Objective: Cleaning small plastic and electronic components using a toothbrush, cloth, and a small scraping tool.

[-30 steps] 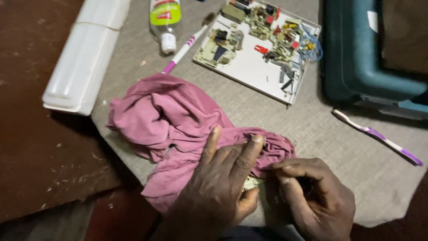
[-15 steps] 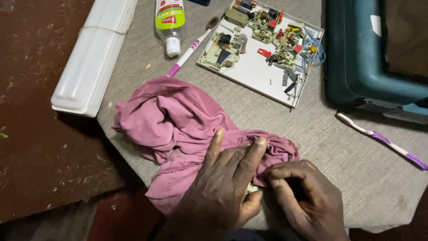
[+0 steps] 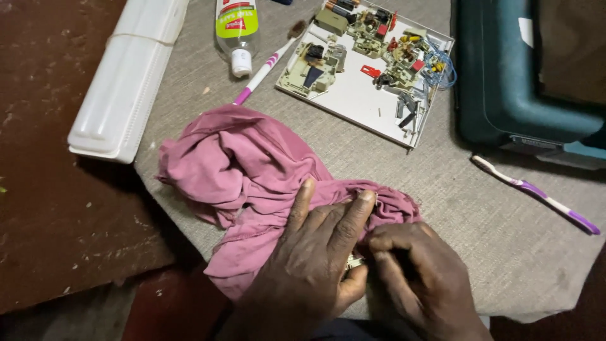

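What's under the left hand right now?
The left hand lies flat on the pink cloth. A small pale part peeks out beside the right hand; most of it is covered.

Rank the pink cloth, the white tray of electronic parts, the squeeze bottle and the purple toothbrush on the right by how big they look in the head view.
1. pink cloth
2. white tray of electronic parts
3. purple toothbrush and squeeze bottle: unsure, since the frame's top edge cuts off the bottle.

I see a crumpled pink-mauve cotton cloth (image 3: pixel 252 177) lying bunched on the grey woven mat (image 3: pixel 480 215), near the mat's front-left corner. At its near edge a small pale metallic part (image 3: pixel 355 261) peeks out, mostly hidden.
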